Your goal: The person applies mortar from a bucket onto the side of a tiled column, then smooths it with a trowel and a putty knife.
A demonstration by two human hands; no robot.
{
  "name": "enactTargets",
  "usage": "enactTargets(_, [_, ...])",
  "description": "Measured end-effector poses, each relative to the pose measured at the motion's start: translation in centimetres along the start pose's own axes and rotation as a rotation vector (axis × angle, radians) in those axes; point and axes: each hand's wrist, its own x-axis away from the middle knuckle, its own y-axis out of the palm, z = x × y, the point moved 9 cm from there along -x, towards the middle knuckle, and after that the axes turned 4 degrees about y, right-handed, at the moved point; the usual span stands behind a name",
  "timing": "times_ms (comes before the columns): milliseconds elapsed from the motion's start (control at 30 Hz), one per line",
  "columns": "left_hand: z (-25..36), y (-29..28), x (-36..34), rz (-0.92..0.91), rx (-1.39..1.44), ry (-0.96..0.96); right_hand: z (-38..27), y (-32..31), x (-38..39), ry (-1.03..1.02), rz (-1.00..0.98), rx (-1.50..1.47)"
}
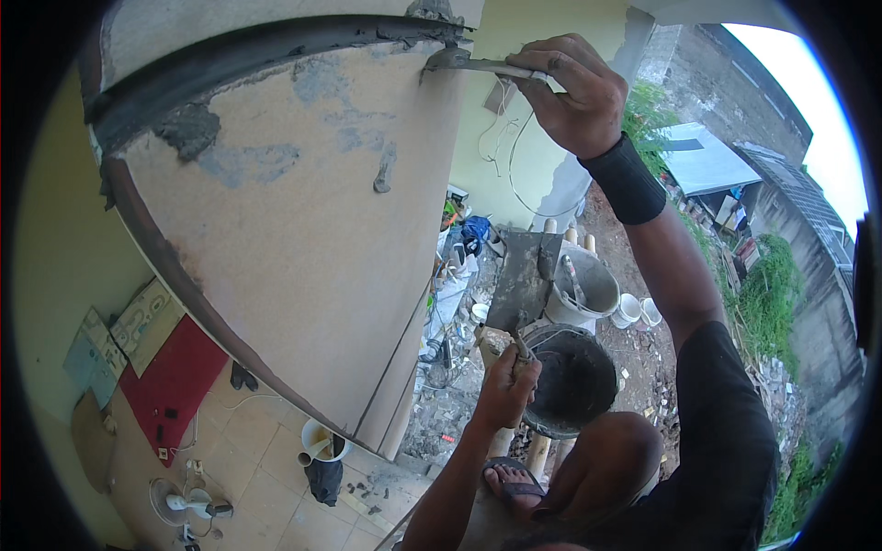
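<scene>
My right hand (583, 101), raised at the upper right, is closed round the handle of a small trowel (482, 65). The trowel's mortar-smeared end meets the right end of a dark wet mortar band (276, 57) along the top of a beige wall panel (303, 220). Lower down, my left hand (507, 390) grips a wide, flat plastering trowel (521, 286), its grey rectangular blade tilted upward. Just right of that hand stands a black bucket (606, 404) with dark residue inside. Smears and a lump of mortar (190, 130) cling to the panel.
A grey bucket (597, 285) holding a tool stands behind the black one, on wooden poles (537, 452). Rubble covers the ground below. At lower left are a red mat (175, 386), a fan (184, 503) and a white bucket (322, 441). Loose wires (511, 174) hang by the pale wall.
</scene>
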Motion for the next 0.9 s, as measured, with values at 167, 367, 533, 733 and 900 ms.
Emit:
enactTargets(167, [0.1,0.0,0.2,0.016,0.022,-0.004,0.5,-0.6,-1.5,0.048,-0.001,-0.021])
enactTargets(367, [0.4,0.7,0.0,-0.012,0.028,-0.023,-2.2,-1.0,-4.3,-0.16,-0.046,-0.027])
enactTargets(533, [1.1,0.8,0.2,-0.006,0.061,-0.031,-2.7,-0.5,-7.0,-0.22,-0.097,-0.095])
enactTargets(733, [1.9,1.2,0.4,-0.005,0.011,-0.02,-2.3,1.3,-10.0,-0.223,-0.259,-0.232])
enactTargets(900, [1.5,1.6,0.7,-0.083,0.003,-0.057,-3.5,0.9,-8.5,-0.147,-0.039,0.095])
